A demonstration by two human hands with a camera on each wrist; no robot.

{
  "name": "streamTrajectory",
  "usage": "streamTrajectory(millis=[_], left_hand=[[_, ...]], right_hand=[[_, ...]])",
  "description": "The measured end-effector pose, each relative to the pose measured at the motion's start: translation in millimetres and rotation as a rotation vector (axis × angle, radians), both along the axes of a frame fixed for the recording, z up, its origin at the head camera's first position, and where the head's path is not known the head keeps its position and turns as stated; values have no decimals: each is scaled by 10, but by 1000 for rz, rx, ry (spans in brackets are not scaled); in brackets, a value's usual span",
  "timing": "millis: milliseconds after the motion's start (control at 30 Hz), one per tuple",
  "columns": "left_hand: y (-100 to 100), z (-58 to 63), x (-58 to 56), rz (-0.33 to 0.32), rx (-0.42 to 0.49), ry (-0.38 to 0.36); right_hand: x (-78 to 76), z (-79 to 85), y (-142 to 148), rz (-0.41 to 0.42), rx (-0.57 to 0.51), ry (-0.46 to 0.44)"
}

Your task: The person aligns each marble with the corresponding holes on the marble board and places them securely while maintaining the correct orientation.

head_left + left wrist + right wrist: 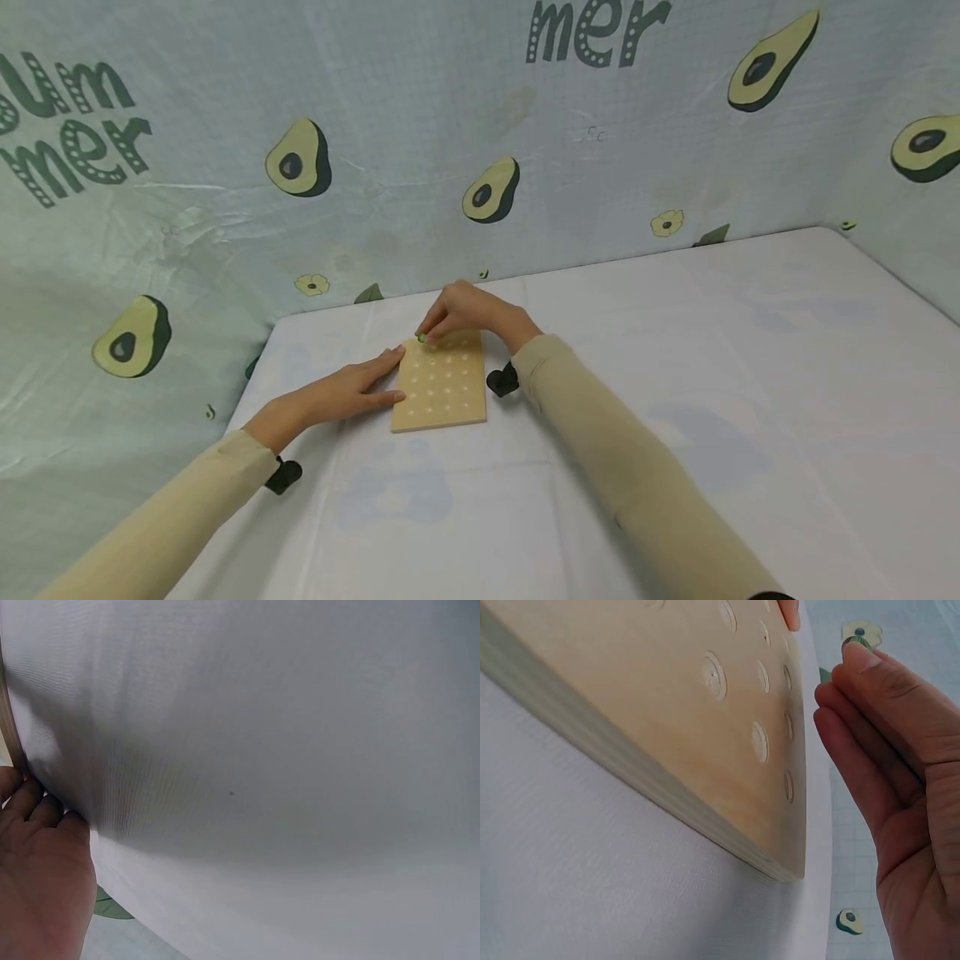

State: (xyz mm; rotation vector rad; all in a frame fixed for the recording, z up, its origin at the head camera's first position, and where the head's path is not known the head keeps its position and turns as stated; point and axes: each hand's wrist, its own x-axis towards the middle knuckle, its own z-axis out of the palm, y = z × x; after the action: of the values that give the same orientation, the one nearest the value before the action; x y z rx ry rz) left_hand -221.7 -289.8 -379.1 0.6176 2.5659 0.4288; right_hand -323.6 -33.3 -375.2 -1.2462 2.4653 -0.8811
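A pale wooden board (438, 402) with rows of round hollows lies flat on the table. At its far left corner my right hand (471, 308) pinches a small green marble (422, 338) between thumb and fingertips. The right wrist view shows the marble (857, 645) mostly covered by the thumb, held above the board. My left hand (347, 392) rests along the board's left edge, thumb and fingers spread and touching it. Only the curved outer fingers and palm side of that hand (46, 874) appear in the left wrist view.
A white cloth (480, 517) covers the table. Behind it hangs a pale curtain (405, 108) printed with avocados and lettering, meeting the table's back edge just beyond the board. Dark wrist devices (283, 477) show below both cuffs.
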Motion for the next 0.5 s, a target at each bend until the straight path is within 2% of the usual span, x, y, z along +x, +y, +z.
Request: streamTrajectory(millis=[233, 500], left_hand=[[21, 4, -10, 5, -7, -5], [30, 16, -15, 4, 4, -6]], right_hand=[[-80, -21, -62, 23, 14, -21], [-69, -10, -142, 19, 36, -49]])
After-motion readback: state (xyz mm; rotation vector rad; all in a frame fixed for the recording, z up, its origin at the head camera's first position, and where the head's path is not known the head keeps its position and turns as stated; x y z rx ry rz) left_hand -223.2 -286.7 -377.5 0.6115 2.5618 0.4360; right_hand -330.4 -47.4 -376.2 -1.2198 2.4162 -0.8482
